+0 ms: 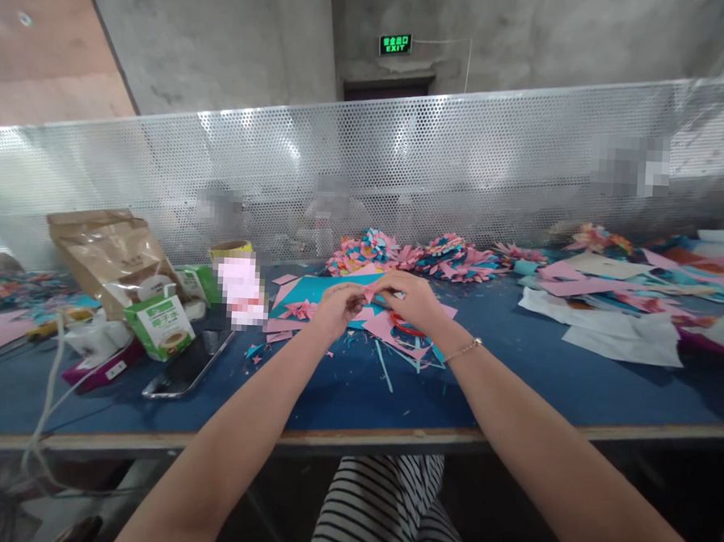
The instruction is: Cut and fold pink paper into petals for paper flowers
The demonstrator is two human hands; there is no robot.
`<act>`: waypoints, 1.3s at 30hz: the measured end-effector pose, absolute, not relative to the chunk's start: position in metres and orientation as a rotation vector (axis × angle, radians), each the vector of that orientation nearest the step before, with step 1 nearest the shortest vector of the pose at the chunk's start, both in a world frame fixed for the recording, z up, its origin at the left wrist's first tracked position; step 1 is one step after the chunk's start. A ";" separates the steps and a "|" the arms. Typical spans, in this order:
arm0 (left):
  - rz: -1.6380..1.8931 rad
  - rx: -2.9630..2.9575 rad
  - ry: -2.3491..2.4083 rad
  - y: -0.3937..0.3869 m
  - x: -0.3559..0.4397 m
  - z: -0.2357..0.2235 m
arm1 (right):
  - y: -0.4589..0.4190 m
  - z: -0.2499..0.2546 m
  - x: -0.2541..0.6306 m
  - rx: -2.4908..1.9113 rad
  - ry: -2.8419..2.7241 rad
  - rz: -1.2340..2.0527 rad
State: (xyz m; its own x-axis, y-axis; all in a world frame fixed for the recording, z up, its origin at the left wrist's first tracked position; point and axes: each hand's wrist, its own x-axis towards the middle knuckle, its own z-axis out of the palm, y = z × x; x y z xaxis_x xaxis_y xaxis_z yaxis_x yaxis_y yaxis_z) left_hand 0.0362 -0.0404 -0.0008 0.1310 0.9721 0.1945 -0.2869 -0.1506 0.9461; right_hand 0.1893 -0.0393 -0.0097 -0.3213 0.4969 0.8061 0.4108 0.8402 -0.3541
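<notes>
Between the fingertips of my left hand [337,308] and my right hand [410,296] is a small piece of pink paper [369,293]. Both hands are closed on it, above the middle of the blue table. Red-handled scissors [406,328] lie partly hidden under my right hand. Beneath my hands are a blue paper sheet [303,291], pink paper pieces [383,326] and thin cut strips [384,366]. A pink paper flower [300,310] lies just left of my left hand.
Finished-looking paper flowers [460,260] are heaped by the perforated metal screen [399,143]. Left stand a brown paper bag [111,258], a green-white box [161,325], a phone [188,365] and a tissue pack [103,363]. Papers [620,317] spread on the right.
</notes>
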 end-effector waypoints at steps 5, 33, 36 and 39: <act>1.324 1.209 0.811 -0.038 0.037 -0.003 | -0.038 -0.011 0.190 -0.700 -1.948 0.087; 1.286 1.462 0.777 -0.028 0.033 -0.011 | -0.028 -0.015 0.182 -0.796 -1.622 0.603; 1.273 1.435 0.793 -0.029 0.032 -0.009 | -0.025 -0.015 0.183 -0.779 -1.587 0.604; 1.278 1.512 0.866 -0.030 0.031 -0.008 | -0.023 -0.016 0.183 -0.759 -1.555 0.609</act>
